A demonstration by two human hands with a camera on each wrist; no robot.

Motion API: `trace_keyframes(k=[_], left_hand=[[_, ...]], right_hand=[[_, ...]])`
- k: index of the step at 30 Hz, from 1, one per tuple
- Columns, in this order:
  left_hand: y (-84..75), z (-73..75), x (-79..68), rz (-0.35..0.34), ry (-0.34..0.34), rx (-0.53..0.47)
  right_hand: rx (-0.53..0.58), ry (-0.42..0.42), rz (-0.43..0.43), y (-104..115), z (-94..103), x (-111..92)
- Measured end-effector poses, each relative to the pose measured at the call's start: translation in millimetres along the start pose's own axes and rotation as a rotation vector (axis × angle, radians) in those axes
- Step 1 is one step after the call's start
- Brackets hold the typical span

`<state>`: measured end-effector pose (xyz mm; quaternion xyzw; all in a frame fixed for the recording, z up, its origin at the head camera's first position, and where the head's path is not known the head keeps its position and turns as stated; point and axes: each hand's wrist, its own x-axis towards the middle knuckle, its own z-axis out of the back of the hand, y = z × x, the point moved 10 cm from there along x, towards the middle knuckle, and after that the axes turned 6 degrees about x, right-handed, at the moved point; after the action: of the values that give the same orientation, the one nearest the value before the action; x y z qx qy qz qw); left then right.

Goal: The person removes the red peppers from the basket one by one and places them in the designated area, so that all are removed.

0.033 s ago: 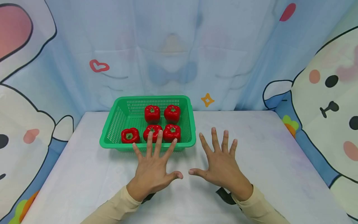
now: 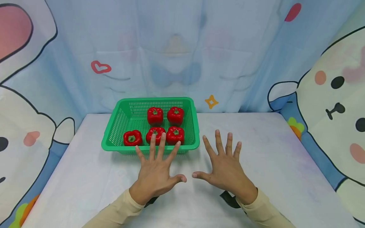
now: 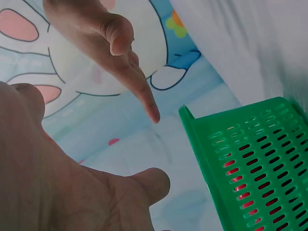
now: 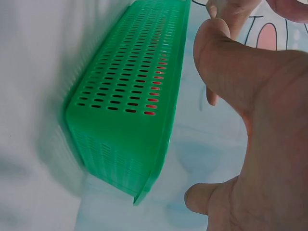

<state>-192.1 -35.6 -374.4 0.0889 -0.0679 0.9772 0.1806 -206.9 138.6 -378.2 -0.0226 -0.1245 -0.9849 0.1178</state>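
Walls of a green basket (image 2: pixel 119 148) by the table (image 2: pixel 271 142)'s far edge corral five red peppers (image 2: pixel 155 117); left hand (image 2: pixel 155 175) and right hand (image 2: pixel 226 169) spread, grasping nothing.

White bench (image 2: pixel 285 171) below left grip (image 2: pixel 155 172) and right grip (image 2: pixel 227 169). Light-blue printed curtain (image 2: pixel 242 38) beyond: red heart (image 2: pixel 99 71) ahead-left of left grip, orange star (image 2: pixel 211 97) ahead of right grip, cartoon animal (image 2: pixel 333 133) right of that grip.
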Motion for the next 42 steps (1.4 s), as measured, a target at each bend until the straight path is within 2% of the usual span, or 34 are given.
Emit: trace_keyframes(k=[5,8,11,13,15,17,19,22,25,29,32,37,42], left_hand=[[1.9,4.2,0.1,-0.005,-0.005,-0.005],[18.6,19.3,5.5,-0.003,0.037,-0.075],[62.6,41.2,14.0,0.025,0.094,-0.25],[103.4,51.9,17.2,0.059,0.127,-0.366],[143.1,55.4,16.7,0.087,0.161,-0.444],[175.5,53.2,14.5,0.095,0.182,-0.481],[199.5,47.9,13.8,0.096,0.181,-0.515],[227.4,35.3,18.3,0.106,0.161,-0.59],[250.1,13.8,25.3,0.155,0.155,-0.692],[264.7,-20.1,38.8,0.194,0.173,-0.816],[267.2,-36.8,48.8,0.205,0.159,-0.947],[268.5,-48.2,55.1,0.2,0.099,-1.215],[269.9,-51.2,52.3,0.201,0.079,-1.293]], right_hand=[[0.016,-0.001,0.011,0.1,-0.7,-1.5],[0.042,-0.001,0.022,-1.1,-0.9,-2.3],[0.073,0.011,0.027,-2.8,-3.3,-4.1],[0.096,0.024,0.03,-3.0,-6.3,-5.3],[0.114,0.037,0.034,-2.9,-10.3,-5.9],[0.133,0.046,0.038,-2.7,-14.0,-6.0],[0.148,0.045,0.045,-2.4,-16.4,-5.5],[0.163,0.041,0.05,-2.1,-19.1,-3.8],[0.174,0.042,0.05,-1.7,-22.2,-2.2],[0.211,0.049,0.047,-1.6,-26.4,-2.5],[0.225,0.05,0.047,-2.2,-27.4,-2.8],[0.229,0.036,0.065,0.0,-23.1,2.4],[0.266,-0.037,0.129,12.0,-7.6,23.4]])
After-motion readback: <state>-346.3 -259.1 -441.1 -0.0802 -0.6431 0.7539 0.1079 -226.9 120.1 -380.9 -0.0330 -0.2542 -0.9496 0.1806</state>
